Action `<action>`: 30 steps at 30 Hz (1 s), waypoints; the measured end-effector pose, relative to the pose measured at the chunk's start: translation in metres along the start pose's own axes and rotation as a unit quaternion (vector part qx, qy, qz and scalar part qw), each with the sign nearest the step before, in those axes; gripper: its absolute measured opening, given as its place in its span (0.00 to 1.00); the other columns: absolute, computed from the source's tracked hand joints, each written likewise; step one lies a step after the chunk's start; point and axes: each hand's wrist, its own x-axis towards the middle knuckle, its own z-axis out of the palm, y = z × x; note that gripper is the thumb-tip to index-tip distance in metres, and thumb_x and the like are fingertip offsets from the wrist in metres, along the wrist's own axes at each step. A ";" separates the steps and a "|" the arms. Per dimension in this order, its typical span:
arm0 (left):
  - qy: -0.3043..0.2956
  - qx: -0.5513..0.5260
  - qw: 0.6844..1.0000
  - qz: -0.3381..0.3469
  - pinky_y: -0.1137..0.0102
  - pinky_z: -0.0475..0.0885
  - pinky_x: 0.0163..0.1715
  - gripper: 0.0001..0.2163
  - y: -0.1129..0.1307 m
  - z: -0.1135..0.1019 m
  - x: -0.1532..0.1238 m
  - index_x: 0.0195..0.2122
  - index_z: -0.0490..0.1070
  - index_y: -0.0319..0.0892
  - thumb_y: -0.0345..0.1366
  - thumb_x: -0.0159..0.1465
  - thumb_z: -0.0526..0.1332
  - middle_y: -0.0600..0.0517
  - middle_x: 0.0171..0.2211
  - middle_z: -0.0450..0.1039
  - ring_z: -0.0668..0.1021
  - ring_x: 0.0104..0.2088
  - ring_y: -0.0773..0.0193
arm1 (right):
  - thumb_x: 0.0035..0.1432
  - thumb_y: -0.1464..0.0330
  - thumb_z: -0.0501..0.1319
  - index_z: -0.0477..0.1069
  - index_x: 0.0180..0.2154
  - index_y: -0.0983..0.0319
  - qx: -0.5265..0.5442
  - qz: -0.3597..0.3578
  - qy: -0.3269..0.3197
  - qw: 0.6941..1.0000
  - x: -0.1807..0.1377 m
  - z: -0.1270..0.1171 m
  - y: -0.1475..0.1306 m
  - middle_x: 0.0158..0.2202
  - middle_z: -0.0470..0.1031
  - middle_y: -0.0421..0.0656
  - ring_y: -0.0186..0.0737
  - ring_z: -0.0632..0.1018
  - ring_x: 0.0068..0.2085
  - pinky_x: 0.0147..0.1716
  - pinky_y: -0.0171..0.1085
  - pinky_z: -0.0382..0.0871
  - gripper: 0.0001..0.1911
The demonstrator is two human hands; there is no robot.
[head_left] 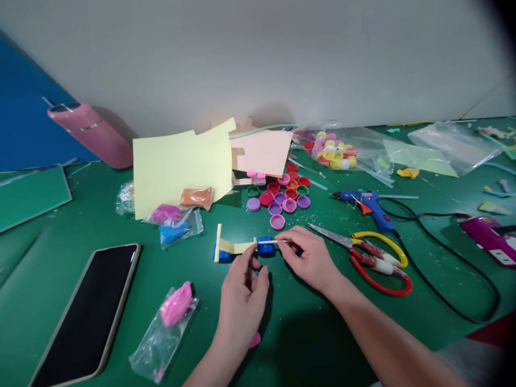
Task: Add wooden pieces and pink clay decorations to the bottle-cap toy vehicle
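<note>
A small model of blue clay-like blocks (266,246) joined by a pale yellow paper strip (243,248) lies on the green table. Its left end carries an upright yellow paper piece (218,243) beside more blue material. Fingertips of my left hand (243,290) press at the strip's end by the right block, steadying the model; the thumb stands apart. Between thumb and fingers, my right hand (308,259) pinches a thin pale stick (276,241) that lies across the top of the right blue block. Part of the stick is hidden by the fingers. A bit of pink (255,339) shows beside my left wrist.
Bottle caps (277,222) lie beyond the hands. Scissors (374,258) and a corded glue gun (365,205) lie right, near a purple power socket (489,239). Left are a phone (86,314), bagged pink clay (176,305), yellow paper (181,166) and a pink bottle (94,134).
</note>
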 end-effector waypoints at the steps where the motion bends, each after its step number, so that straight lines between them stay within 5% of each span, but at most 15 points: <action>1: 0.001 -0.003 1.000 -0.002 0.71 0.66 0.27 0.18 0.001 0.000 0.000 0.50 0.60 0.39 0.35 0.58 0.55 0.52 0.32 0.64 0.68 0.26 0.67 | 0.56 0.74 0.55 0.71 0.35 0.63 -0.001 0.000 0.003 1.000 0.000 -0.001 0.000 0.30 0.69 0.42 0.33 0.69 0.28 0.26 0.31 0.63 0.07; 5: 0.039 0.017 0.999 0.011 0.73 0.65 0.22 0.13 0.008 -0.004 -0.012 0.44 0.59 0.41 0.34 0.58 0.55 0.54 0.30 0.63 0.66 0.21 0.70 | 0.56 0.74 0.55 0.70 0.34 0.63 -0.006 0.000 0.018 1.000 -0.001 -0.010 -0.003 0.28 0.68 0.41 0.34 0.69 0.28 0.27 0.32 0.63 0.06; 8: 0.051 0.116 0.986 0.107 0.73 0.66 0.22 0.06 0.017 -0.010 -0.030 0.37 0.61 0.43 0.32 0.58 0.55 0.56 0.24 0.63 0.68 0.21 0.68 | 0.56 0.73 0.55 0.70 0.33 0.63 -0.007 -0.003 0.022 1.000 -0.007 -0.020 -0.013 0.28 0.68 0.41 0.34 0.69 0.28 0.29 0.33 0.63 0.06; 12: 0.046 0.267 0.906 0.326 0.68 0.67 0.33 0.07 0.029 -0.015 -0.048 0.37 0.65 0.43 0.27 0.57 0.56 0.49 0.36 0.66 0.72 0.34 0.61 | 0.57 0.73 0.54 0.70 0.34 0.61 0.012 -0.007 -0.036 0.999 -0.025 -0.030 -0.034 0.30 0.69 0.41 0.35 0.70 0.30 0.29 0.32 0.63 0.07; 15: 0.069 0.363 0.842 0.393 0.62 0.64 0.38 0.13 0.034 -0.016 -0.052 0.44 0.65 0.39 0.27 0.57 0.57 0.43 0.40 0.68 0.70 0.40 0.54 | 0.57 0.72 0.54 0.70 0.34 0.61 0.035 -0.010 -0.074 0.997 -0.041 -0.030 -0.050 0.29 0.69 0.41 0.35 0.70 0.30 0.29 0.32 0.63 0.07; 19: 0.047 0.441 0.808 0.388 0.59 0.59 0.38 0.14 0.033 -0.020 -0.054 0.46 0.65 0.38 0.27 0.58 0.53 0.43 0.40 0.72 0.69 0.42 0.51 | 0.57 0.73 0.53 0.69 0.33 0.60 0.052 -0.017 -0.076 0.996 -0.056 -0.026 -0.063 0.28 0.68 0.40 0.34 0.69 0.30 0.29 0.32 0.63 0.06; 23: -0.014 0.468 0.805 0.365 0.59 0.56 0.37 0.15 0.028 -0.027 -0.059 0.48 0.65 0.39 0.27 0.60 0.51 0.46 0.38 0.74 0.71 0.40 0.54 | 0.58 0.72 0.53 0.69 0.33 0.61 0.052 -0.019 -0.072 0.996 -0.062 -0.021 -0.067 0.28 0.68 0.41 0.34 0.69 0.30 0.29 0.32 0.62 0.06; 30: -0.036 0.482 0.796 0.365 0.61 0.57 0.33 0.15 0.025 -0.032 -0.065 0.45 0.67 0.37 0.24 0.59 0.50 0.48 0.30 0.73 0.72 0.29 0.59 | 0.58 0.72 0.52 0.69 0.33 0.62 0.046 -0.023 -0.077 0.996 -0.070 -0.015 -0.070 0.29 0.69 0.42 0.35 0.70 0.31 0.30 0.33 0.63 0.07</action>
